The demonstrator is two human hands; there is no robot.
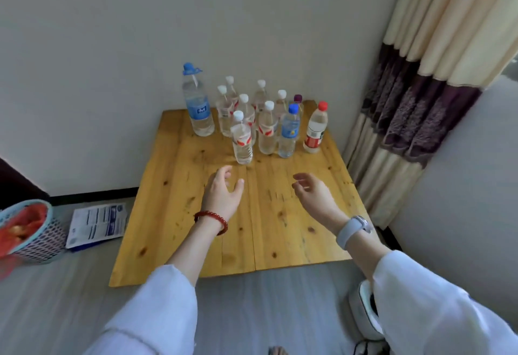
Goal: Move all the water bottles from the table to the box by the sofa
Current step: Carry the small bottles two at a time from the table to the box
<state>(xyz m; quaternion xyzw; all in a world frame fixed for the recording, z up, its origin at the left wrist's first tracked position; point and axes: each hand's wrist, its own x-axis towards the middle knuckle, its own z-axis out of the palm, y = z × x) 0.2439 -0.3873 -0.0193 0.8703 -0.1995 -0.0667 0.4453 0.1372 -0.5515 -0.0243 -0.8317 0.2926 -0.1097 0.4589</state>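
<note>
Two hands, left grip (224,190) and right grip (312,190), hover loosely open, empty, near the bottles (242,139).

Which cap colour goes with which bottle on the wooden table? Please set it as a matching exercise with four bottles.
Bottles:
1. tallest bottle, back left
2. bottle nearest the hands
3. bottle with the red-and-white label, far right
4. bottle at the back, mostly hidden

Caps:
A. red
B. purple
C. white
D. blue, with a loop

Pairs: 1-D, 2-C, 3-A, 4-B
</note>
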